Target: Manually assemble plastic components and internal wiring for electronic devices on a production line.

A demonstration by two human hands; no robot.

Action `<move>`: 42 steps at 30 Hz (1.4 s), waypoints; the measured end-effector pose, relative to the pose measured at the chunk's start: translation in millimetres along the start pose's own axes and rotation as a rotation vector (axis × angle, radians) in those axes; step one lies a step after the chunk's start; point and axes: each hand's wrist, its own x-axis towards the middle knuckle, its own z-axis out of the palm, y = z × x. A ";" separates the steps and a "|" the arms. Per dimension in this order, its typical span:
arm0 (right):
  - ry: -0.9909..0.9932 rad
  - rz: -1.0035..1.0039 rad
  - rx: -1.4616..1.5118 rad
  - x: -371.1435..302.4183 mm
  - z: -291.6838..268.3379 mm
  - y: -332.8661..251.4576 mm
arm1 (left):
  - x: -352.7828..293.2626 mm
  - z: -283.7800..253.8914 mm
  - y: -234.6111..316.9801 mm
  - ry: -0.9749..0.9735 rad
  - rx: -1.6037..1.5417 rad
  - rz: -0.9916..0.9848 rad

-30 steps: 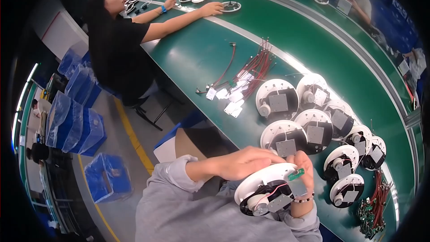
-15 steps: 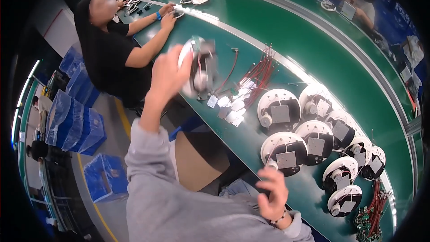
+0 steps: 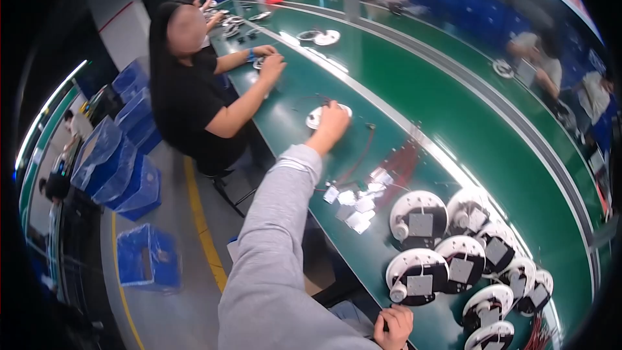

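My left hand [image 3: 333,120], on an outstretched arm, is closed on a round white disc assembly [image 3: 314,118] at the table's far left part; its fingers cover much of it. The disc appears to lie on the green table. My right hand [image 3: 394,325] is curled at the near table edge, with nothing visible in it. Beyond it on the right stand several white discs with black bases and square silver plates [image 3: 420,225]. Between the hands lies a pile of silver plates [image 3: 363,202] with dark red wires [image 3: 405,159].
A co-worker in black [image 3: 188,84] sits at the left, hands over a part on the same table. Past the metal strip runs a green belt [image 3: 453,113] carrying a white disc [image 3: 327,37]. Blue crates [image 3: 149,257] stand on the floor at left.
My left hand has carried the disc assembly away from me and down to the table beside the co-worker. My right hand has gone from open to curled at the table edge. The view has shifted.
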 end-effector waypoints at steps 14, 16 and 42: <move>0.032 -0.038 0.070 11.5 -6.0 -10.0 | -297.9 11.2 130.5 0.287 -1.472 -1.517; -0.004 -0.074 0.083 11.7 -8.4 -13.1 | -320.7 55.0 165.4 0.259 -2.070 -1.291; 0.039 -0.082 0.147 -14.2 12.3 0.9 | -366.6 15.2 160.3 -0.602 -0.855 0.044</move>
